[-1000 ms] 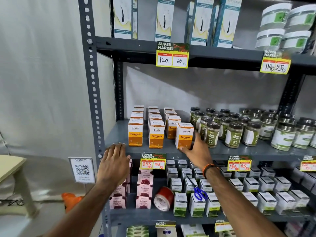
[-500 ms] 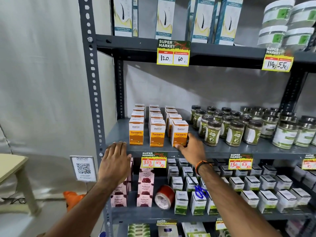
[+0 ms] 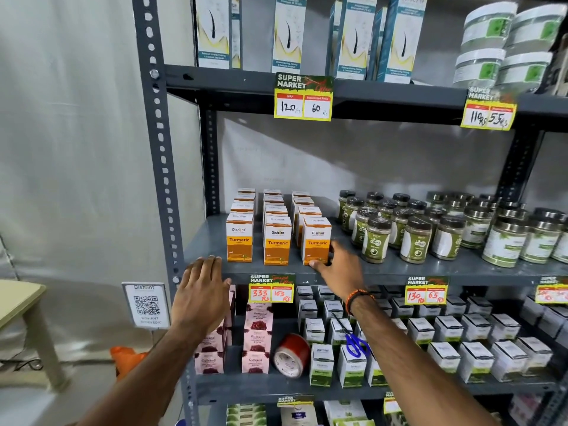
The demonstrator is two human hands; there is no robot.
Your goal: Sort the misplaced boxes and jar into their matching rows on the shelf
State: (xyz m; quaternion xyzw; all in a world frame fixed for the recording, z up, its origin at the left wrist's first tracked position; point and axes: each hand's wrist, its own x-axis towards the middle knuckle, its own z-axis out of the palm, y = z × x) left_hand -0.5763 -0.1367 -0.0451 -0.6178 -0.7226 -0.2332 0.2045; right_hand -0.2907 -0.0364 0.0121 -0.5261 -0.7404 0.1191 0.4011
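Three rows of orange-and-white Turmeric boxes stand on the grey middle shelf point(image 3: 430, 269). My right hand point(image 3: 339, 269) is on the front box of the right-hand row point(image 3: 316, 238): fingers against its right side, thumb at its front bottom corner. The box stands upright, level with the front boxes of the other two rows point(image 3: 239, 238) point(image 3: 277, 241). My left hand point(image 3: 201, 295) rests flat on the shelf's front edge, left of the boxes, holding nothing. Green-labelled powder jars point(image 3: 375, 238) fill the shelf to the right.
A red tape roll point(image 3: 290, 356) and blue scissors point(image 3: 355, 344) lie on the lower shelf among pink Gulkand boxes point(image 3: 256, 336) and white-green boxes point(image 3: 445, 355). Tall boxes point(image 3: 289, 32) and white tubs point(image 3: 504, 41) stand above. The shelf post point(image 3: 159, 149) and a table point(image 3: 18, 298) are at left.
My right hand slid the tilted Turmeric box leftward and squared it up at the front of the right-hand row. The left hand stayed on the shelf edge.
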